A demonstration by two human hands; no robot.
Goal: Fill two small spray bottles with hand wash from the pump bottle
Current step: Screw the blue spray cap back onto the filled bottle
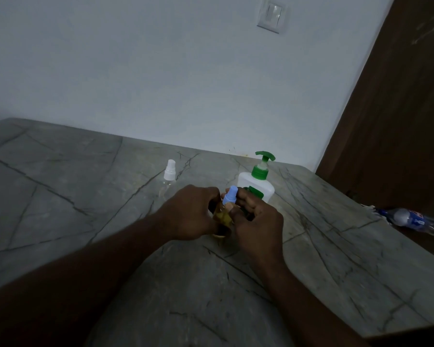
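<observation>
Liquid of an amber-yellow tint showed in the small spray bottle with a pale blue sprayer top, just in front of the white, green-topped pump bottle, the left hand gripping its body and the right hand pinching its top.

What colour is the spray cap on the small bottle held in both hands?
The spray cap is light blue; the head view shows it.
</observation>
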